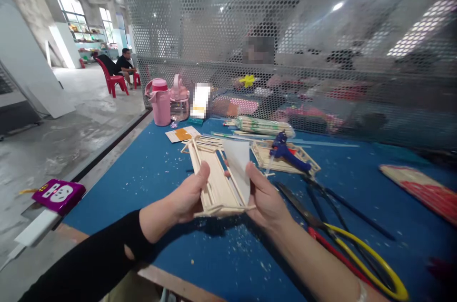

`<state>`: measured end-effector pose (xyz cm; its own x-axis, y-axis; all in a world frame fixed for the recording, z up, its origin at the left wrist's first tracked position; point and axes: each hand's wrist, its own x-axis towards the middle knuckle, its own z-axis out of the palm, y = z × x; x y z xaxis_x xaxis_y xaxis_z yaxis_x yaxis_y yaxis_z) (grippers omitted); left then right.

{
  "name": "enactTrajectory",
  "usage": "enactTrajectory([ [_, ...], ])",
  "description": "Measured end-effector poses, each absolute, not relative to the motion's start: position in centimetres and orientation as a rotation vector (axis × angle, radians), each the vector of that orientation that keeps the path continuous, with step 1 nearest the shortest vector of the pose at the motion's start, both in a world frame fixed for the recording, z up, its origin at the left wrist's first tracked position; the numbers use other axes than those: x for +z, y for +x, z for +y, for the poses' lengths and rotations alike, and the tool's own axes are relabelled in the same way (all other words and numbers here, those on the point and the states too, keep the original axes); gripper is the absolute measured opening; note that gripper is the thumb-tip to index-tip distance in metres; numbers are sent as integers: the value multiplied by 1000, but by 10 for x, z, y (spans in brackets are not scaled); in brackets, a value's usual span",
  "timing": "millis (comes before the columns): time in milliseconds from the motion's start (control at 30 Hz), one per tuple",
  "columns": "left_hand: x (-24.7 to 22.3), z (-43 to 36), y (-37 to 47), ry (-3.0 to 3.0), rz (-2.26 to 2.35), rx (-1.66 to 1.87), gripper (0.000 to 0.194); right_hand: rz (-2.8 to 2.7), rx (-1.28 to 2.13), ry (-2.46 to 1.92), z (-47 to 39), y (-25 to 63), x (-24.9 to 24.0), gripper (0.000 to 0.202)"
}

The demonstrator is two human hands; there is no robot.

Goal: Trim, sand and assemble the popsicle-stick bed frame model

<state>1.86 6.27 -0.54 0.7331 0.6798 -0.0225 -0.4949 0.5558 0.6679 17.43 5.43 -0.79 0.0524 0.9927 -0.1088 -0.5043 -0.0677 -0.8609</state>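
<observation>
Both hands hold a small tray-like frame of pale wooden sticks [216, 169], tilted up over the blue table. My left hand [187, 195] grips its left side, thumb lying over the edge. On the right side, my right hand [266, 197] is closed around the frame together with a piece of white paper [238, 164] that stands against its edge. Fingertips show through a gap in the sticks. Just beyond lies a second stick frame [264, 157], with a blue glue gun [285, 152] resting on it.
Large scissors [332, 230] with yellow and red handles lie at the right. Behind are bagged sticks [264, 126], loose sticks, a card [182, 134] and a pink thermos [160, 102]. A perforated metal screen [214, 31] closes the table's back. A purple box [59, 196] is at the left edge.
</observation>
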Motion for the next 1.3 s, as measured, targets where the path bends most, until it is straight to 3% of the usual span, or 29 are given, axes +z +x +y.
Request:
enactTrajectory([
  [100,-3,64,18,655,197,770,78,-752,1387,-921,51,171,-2,44],
  [267,5,69,10,552,139,825,66,-793,1363,-887,44,158,8,45],
  [433,4,67,8,503,209,811,66,-907,1366,-951,44,150,10,41],
  [633,9,69,10,429,550,1023,55,-1198,801,-1227,28,167,25,41],
  [733,9,72,9,458,656,1222,54,-1498,611,-1182,5,161,27,31],
  [933,12,72,8,546,642,1444,63,-1634,654,-1125,-11,147,14,29],
  [1300,14,73,7,559,647,1453,68,-1606,562,-1157,-13,142,9,30],
])
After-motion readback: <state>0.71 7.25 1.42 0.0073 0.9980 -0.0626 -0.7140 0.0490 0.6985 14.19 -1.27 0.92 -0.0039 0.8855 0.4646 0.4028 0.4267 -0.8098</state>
